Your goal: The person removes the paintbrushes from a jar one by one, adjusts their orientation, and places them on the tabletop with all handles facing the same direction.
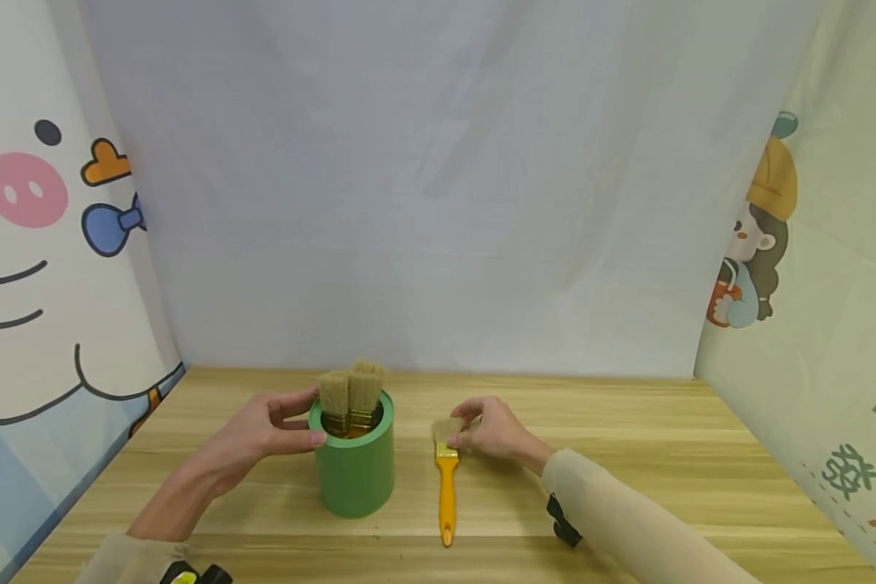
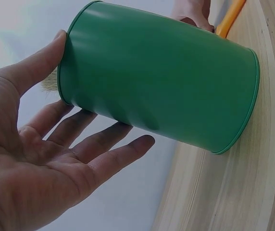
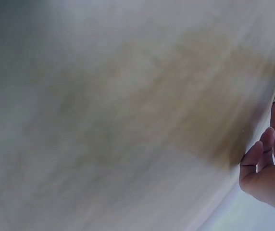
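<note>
Plainly, two hands are busy with one green can (image 1: pixel 356 480) and one loose brush (image 1: pixel 447 491). The left hand (image 1: pixel 272 427) holds the can at its rim between thumb and fingers; the right hand (image 1: pixel 495 430) has fingertips at the bristles of the loose brush, but whether they pinch cannot be told. The can stands upright on the table (image 1: pixel 628 478), just right of the left hand; the loose brush lies just left of the right hand, its handle pointing toward the person. Bristles up in the can, two brushes (image 1: pixel 334 394) show well and a third tuft (image 1: pixel 368 368) peeks out behind them; their handles are mostly hidden inside. In the right wrist view, the right hand and the loose brush are cut off by the edge, and much else is blurred.
</note>
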Demonstrator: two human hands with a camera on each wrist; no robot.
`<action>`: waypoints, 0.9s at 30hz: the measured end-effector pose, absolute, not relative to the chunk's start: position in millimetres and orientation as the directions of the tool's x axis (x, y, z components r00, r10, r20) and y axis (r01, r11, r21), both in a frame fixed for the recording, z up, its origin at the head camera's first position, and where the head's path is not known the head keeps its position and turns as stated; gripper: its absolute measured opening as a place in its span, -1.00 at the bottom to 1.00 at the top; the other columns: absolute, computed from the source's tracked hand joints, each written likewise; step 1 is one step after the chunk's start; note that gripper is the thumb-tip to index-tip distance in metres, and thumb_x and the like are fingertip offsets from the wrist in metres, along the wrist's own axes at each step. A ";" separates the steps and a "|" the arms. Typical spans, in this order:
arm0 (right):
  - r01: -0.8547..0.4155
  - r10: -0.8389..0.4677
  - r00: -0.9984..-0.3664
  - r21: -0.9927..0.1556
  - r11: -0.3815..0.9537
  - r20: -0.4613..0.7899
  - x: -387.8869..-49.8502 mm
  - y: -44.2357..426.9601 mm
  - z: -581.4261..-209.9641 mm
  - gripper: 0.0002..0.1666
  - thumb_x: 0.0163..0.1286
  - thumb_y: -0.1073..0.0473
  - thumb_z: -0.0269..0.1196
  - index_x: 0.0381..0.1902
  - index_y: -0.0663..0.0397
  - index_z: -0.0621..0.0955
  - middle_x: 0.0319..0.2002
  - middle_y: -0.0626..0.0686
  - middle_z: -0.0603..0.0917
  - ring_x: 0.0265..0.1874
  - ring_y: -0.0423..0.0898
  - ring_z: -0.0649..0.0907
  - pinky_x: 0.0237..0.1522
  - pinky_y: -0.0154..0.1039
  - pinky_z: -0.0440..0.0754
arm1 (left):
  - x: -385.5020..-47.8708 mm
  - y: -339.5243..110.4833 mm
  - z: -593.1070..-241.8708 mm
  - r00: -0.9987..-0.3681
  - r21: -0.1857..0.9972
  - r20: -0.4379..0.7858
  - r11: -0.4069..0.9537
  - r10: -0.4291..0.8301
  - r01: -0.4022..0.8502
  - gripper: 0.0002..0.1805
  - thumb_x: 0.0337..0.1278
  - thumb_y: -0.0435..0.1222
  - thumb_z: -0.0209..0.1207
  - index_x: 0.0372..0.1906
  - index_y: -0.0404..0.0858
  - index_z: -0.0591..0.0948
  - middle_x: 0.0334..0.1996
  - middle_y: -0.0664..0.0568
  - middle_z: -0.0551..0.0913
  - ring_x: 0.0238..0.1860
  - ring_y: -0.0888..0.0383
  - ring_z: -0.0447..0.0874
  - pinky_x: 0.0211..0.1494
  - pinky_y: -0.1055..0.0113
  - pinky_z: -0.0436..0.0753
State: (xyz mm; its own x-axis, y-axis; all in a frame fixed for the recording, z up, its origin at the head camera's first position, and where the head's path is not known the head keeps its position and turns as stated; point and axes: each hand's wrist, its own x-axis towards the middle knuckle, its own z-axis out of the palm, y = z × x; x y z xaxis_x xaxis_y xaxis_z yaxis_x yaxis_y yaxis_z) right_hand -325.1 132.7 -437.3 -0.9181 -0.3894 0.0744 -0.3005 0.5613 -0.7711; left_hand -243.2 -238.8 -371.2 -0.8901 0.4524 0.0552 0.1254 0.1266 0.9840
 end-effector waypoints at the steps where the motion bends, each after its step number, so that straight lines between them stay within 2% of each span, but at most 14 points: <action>1: -0.305 -0.394 -0.916 -0.769 0.561 0.076 -324.3 132.7 -436.3 -0.55 0.23 0.27 0.60 0.05 0.27 0.73 -0.21 0.03 0.71 -0.18 -0.06 0.65 -0.07 -0.09 0.66 | -243.2 -238.8 -371.2 -0.890 0.984 0.056 0.127 0.452 0.127 -0.08 0.36 -0.32 0.39 0.65 -0.43 0.14 0.62 -0.32 0.10 0.49 -0.44 0.25 0.33 0.02 0.61; 17: -0.349 -0.435 -0.896 -0.747 0.566 0.090 -327.2 135.6 -438.2 -0.53 0.24 0.22 0.60 0.07 0.27 0.74 -0.16 0.03 0.71 -0.23 -0.12 0.63 -0.20 -0.20 0.64 | -243.4 -238.6 -371.6 -0.895 0.984 0.040 0.137 0.443 0.112 -0.06 0.36 -0.31 0.39 0.65 -0.45 0.12 0.63 -0.35 0.05 0.50 -0.45 0.23 0.32 0.02 0.62; 24: -0.345 -0.431 -0.898 -0.755 0.557 0.092 -326.3 137.5 -433.9 -0.50 0.25 0.19 0.60 0.11 0.23 0.72 -0.06 0.11 0.69 -0.33 -0.08 0.56 -0.26 -0.23 0.56 | -243.4 -238.7 -371.8 -0.898 0.983 0.041 0.141 0.437 0.114 -0.05 0.35 -0.31 0.40 0.64 -0.46 0.12 0.63 -0.36 0.04 0.50 -0.44 0.25 0.32 0.04 0.62; 27: -0.366 -0.448 -0.887 -0.760 0.537 0.111 -327.2 140.6 -430.9 -0.50 0.28 0.18 0.58 0.12 0.24 0.72 0.01 0.18 0.68 -0.45 -0.13 0.48 -0.34 -0.26 0.51 | -243.5 -239.1 -371.8 -0.898 0.984 0.043 0.139 0.438 0.115 -0.05 0.35 -0.31 0.40 0.64 -0.46 0.12 0.63 -0.36 0.05 0.49 -0.44 0.26 0.31 0.04 0.63</action>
State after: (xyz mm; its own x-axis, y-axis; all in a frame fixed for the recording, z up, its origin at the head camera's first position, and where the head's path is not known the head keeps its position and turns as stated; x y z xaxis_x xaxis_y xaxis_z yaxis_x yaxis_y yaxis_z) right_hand -327.2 140.6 -430.9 -0.8873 -0.4475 0.1113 -0.3663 0.5375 -0.7596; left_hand -243.5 -239.1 -371.8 -0.8982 0.4376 0.0430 0.1146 0.1385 0.9837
